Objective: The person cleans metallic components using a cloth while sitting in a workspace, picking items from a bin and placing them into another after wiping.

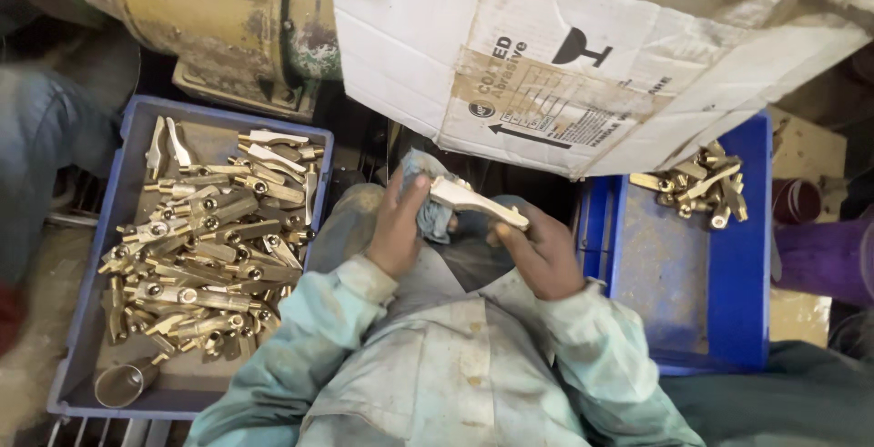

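At frame centre, the left hand [398,224] presses a blue cloth [431,201] against a brass handle [477,202], which the right hand [539,251] grips by its lower end. A left bin [127,147] is full of brass parts [208,247]; a right bin [742,256] holds few.

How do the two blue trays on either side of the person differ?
The left tray is heaped with brass parts across most of its floor; the right tray holds only a small cluster at its far end. The left also holds a small metal cup; the right lies partly under a cardboard box. Both are blue plastic.
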